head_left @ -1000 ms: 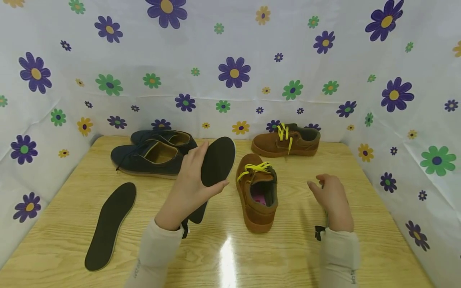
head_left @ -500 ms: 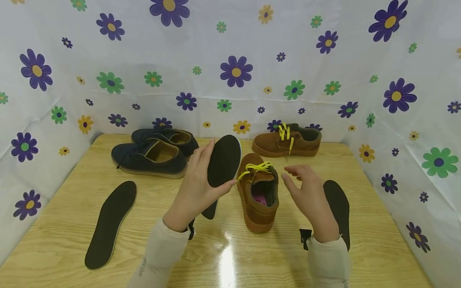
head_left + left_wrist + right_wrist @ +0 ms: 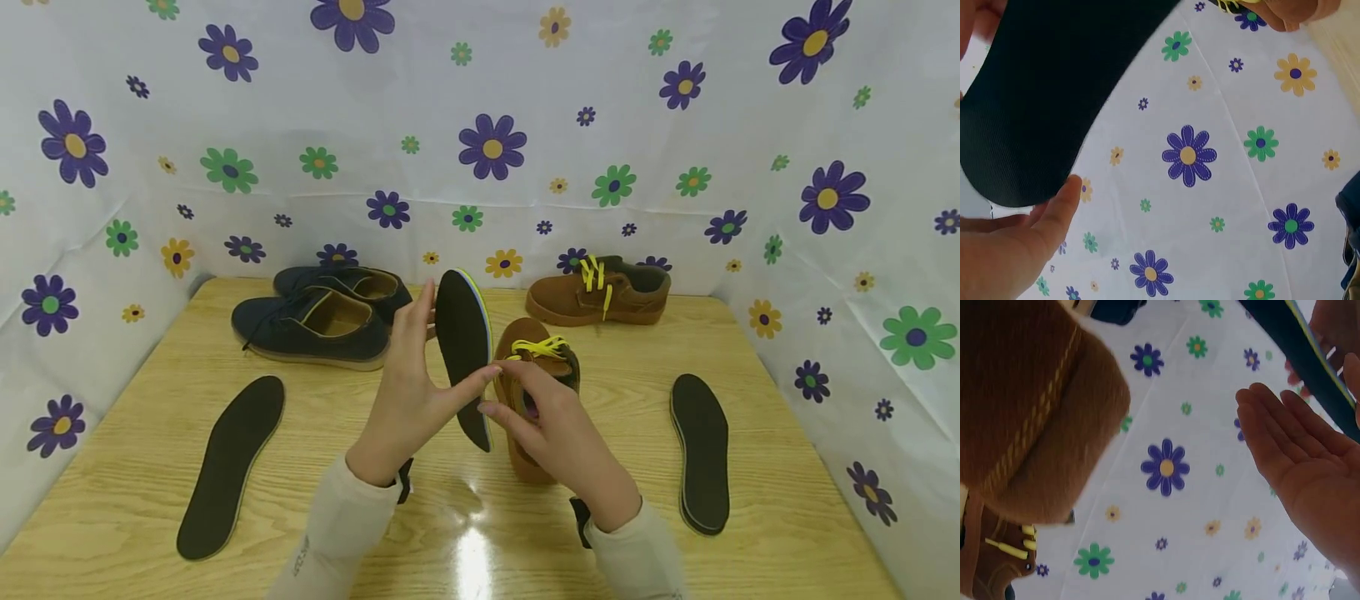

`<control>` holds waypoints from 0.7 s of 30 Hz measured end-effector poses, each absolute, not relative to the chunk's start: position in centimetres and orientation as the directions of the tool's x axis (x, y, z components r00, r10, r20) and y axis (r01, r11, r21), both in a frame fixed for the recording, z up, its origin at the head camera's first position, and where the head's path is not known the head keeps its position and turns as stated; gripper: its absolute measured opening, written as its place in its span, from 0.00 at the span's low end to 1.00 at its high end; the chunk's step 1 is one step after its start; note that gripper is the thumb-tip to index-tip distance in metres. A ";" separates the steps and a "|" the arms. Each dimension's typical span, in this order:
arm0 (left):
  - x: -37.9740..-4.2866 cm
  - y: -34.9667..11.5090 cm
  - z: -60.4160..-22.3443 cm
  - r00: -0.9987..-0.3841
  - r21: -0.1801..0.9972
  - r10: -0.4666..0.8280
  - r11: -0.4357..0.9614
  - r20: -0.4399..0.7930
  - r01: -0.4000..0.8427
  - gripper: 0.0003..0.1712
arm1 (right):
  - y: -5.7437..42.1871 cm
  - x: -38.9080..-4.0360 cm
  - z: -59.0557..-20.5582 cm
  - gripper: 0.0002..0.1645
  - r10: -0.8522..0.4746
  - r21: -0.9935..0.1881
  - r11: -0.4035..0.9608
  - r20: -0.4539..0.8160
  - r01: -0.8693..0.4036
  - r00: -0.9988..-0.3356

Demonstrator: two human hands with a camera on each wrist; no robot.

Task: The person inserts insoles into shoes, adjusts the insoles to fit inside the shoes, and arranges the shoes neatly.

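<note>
My left hand holds a black insole upright above the table, gripped between thumb and fingers. A thin yellow and blue layer shows along the insole's edge. My right hand is raised beside it, thumb and forefinger apart at the insole's right edge, its fingertips by the left thumb. In the right wrist view this hand's fingers look fairly straight, close to the insole. Behind the right hand and partly hidden stands a brown shoe with yellow laces, toe pointing away.
One black insole lies flat at the left, another at the right. Two navy shoes sit at the back left of the wooden table. The other brown shoe rests at the back right, before a flowered cloth.
My right hand has moved left from the right-hand insole to the held one, uncovering the insole on the table. My left hand has shifted slightly right and turned its insole more edge-on.
</note>
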State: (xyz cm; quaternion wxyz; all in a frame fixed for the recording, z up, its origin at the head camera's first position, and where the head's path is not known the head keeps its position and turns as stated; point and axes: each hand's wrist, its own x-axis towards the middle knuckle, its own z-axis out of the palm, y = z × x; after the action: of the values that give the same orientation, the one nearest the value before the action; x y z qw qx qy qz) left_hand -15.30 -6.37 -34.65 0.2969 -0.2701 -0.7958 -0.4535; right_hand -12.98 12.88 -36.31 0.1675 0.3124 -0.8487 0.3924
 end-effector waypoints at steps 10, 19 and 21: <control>-14.8 -5.5 -34.6 -0.736 0.727 -0.016 0.168 0.677 0.666 0.58 | 11.0 -12.8 -37.1 0.22 -0.326 -0.587 0.484 0.567 -0.648 -0.757; -15.0 -5.6 -34.4 -0.813 0.811 -0.052 0.126 0.580 0.571 0.54 | 11.4 -12.9 -36.9 0.10 -0.225 -0.669 0.487 0.525 -0.562 -0.821; -15.1 -5.7 -34.4 -0.814 0.813 -0.045 0.111 0.579 0.572 0.52 | 11.7 -12.9 -36.7 0.10 -0.229 -0.690 0.481 0.496 -0.540 -0.838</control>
State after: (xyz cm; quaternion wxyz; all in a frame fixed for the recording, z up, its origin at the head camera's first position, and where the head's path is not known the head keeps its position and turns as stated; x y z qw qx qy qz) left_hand -15.12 -5.72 -34.40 0.2412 -0.1867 -0.7051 -0.6401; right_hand -12.93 11.73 -36.73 0.1711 0.2279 -0.8434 0.4555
